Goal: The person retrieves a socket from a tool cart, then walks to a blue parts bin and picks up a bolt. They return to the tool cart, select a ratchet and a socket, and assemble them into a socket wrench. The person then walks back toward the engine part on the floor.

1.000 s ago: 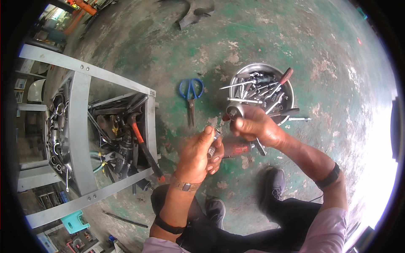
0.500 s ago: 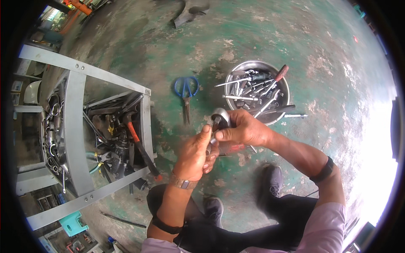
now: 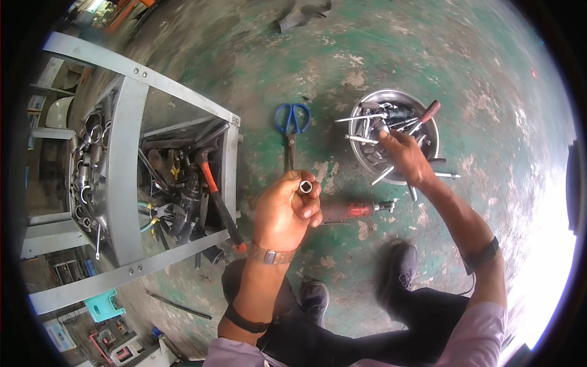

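My left hand (image 3: 284, 208) is closed around a small metal socket (image 3: 306, 186), its square drive hole facing up. At the right, my right hand (image 3: 406, 156) reaches over a round metal bowl (image 3: 435, 136) full of hand tools. Its fingers are closed at a shiny metal piece (image 3: 381, 126) among the tools; its kind is too hidden to tell. A screwdriver with a red handle (image 3: 430, 111) leans on the bowl's far right rim. Below the bowl, a red and black cordless ratchet (image 3: 358, 210) lies on the floor, partly behind my left hand.
Blue-handled scissors (image 3: 292, 122) lie on the floor, left of the bowl. A grey metal frame cart (image 3: 128, 171) stands at the left, holding sockets, pliers and a hammer with an orange and black handle (image 3: 211, 177). My shoes (image 3: 403, 269) are near the ratchet.
My right hand has left my left hand, moving with a rounded metal piece up and right to the bowl. The left hand keeps the socket, now turned hole upward. More of the cordless ratchet shows.
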`<control>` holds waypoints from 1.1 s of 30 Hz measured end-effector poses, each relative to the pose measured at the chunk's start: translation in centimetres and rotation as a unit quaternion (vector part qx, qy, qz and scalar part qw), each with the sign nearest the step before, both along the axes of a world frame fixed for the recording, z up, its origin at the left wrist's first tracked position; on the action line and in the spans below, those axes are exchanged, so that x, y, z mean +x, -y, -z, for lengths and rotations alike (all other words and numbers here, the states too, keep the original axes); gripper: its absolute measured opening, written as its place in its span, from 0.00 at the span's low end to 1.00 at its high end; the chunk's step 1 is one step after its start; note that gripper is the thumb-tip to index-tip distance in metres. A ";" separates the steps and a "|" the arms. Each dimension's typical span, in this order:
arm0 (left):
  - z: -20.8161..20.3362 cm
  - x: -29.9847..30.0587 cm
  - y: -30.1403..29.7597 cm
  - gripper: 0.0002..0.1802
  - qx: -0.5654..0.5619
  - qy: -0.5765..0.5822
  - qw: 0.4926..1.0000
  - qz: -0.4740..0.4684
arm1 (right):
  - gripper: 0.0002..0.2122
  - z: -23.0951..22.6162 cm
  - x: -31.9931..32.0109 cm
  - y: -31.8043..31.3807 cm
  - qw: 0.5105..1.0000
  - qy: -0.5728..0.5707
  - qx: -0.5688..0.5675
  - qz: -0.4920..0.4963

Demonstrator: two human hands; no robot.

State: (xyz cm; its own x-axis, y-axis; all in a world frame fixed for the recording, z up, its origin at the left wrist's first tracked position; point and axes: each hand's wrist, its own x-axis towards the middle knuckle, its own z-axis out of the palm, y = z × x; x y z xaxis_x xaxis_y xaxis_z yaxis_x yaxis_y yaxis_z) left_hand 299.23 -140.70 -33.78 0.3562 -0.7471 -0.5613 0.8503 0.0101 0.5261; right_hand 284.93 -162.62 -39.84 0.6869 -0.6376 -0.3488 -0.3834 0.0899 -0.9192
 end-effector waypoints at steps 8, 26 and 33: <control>-1.2 -0.6 0.6 0.18 0.058 0.153 0.986 -0.040 | 0.23 -6.1 2.6 -5.9 0.963 0.079 0.112 -0.232; -2.2 -1.5 0.8 0.21 0.159 0.245 0.956 -0.024 | 0.22 -4.6 3.5 -8.5 0.945 0.260 -0.030 -0.198; -1.8 -1.8 0.8 0.20 0.136 0.262 0.955 -0.039 | 0.23 -4.8 2.8 -8.1 0.943 0.236 -0.108 -0.208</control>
